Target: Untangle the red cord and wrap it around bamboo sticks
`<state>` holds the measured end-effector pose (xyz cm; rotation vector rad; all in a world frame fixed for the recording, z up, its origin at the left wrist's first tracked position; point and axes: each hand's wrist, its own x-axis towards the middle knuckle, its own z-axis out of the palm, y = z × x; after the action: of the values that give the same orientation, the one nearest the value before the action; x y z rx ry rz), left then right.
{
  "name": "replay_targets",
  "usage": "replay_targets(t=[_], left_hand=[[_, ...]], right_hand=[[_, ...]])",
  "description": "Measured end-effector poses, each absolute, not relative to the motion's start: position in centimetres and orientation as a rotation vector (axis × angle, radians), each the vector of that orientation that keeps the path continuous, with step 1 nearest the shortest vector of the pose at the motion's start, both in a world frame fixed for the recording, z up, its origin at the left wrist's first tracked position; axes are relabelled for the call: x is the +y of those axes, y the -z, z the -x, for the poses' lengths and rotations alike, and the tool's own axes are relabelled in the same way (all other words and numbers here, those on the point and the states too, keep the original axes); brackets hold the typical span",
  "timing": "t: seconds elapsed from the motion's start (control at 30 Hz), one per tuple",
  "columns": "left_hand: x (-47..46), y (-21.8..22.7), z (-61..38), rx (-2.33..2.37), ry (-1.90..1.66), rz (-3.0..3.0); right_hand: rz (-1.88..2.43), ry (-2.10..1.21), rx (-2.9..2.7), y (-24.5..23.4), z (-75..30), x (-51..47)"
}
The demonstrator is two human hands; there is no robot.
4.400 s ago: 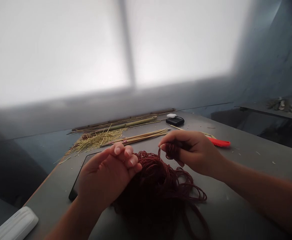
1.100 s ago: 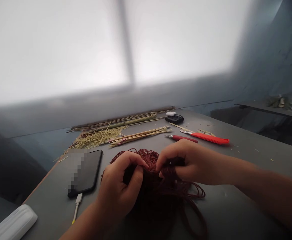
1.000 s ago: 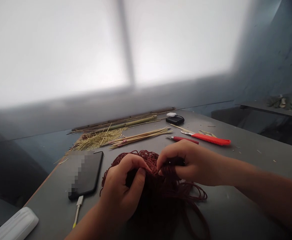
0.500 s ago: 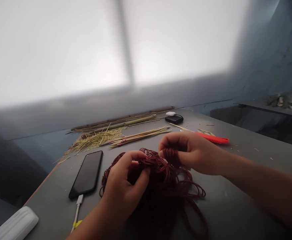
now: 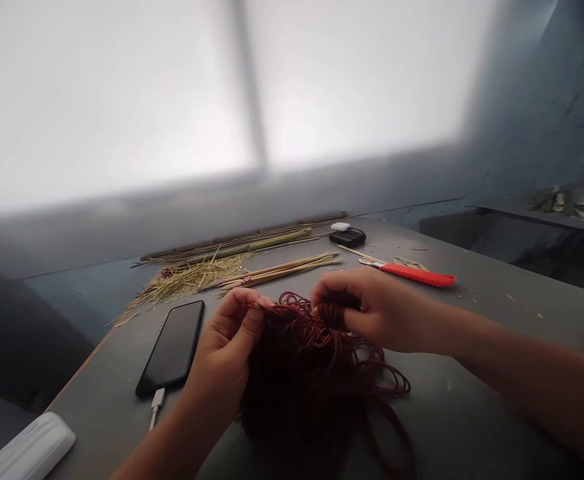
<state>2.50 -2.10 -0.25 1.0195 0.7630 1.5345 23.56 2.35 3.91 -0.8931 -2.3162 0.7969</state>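
A loose tangle of dark red cord [image 5: 322, 380] lies on the grey table [image 5: 472, 400] in front of me. My left hand [image 5: 227, 350] is closed in a pinch on a strand at the tangle's left top. My right hand [image 5: 372, 310] is closed on a small bunch of the same cord wound round its fingers, just right of the left hand. Both hands hover low over the pile, a few centimetres apart.
A black phone [image 5: 172, 347] with a white cable [image 5: 156, 403] lies left of the cord. Behind are bamboo sticks [image 5: 282, 268], a straw heap [image 5: 187, 280], an orange-handled cutter [image 5: 412, 273], a small black-and-white device [image 5: 347, 235] and a white object [image 5: 22, 453] at lower left.
My left hand rose from gripping into the pile to pinching one strand near its top. My right hand shifted slightly back and left with its wound bunch. The phone came into view.
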Motion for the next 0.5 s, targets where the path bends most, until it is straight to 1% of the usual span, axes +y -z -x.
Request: replay_targets(t=[0.1,0.23,0.33,0.4,0.5], left_hand=[[-1.9,0.0,-2.7,0.783,-1.563,-0.935],[-1.6,-0.9,-2.7,0.813,-1.696,-0.841],[-1.7,-1.4,-2.1,0.875,-1.737,-0.872],[-1.9,-1.5,-1.6,0.953,-1.713,-0.968],[-2.2,-0.9,-1.3,1.113,-1.606,-1.253]], right_hand=[[0.873,-0.559,-2.39,-3.9,-23.6,2.6],[0.898,-0.304,-2.427,-3.8,-23.8,3.4],[0.94,-0.189,-2.41,-4.0,-24.2,4.1],[0.985,-0.259,-2.351,-4.2,-24.5,4.3],[1.016,-0.59,-2.228,-4.5,-24.6,4.0]])
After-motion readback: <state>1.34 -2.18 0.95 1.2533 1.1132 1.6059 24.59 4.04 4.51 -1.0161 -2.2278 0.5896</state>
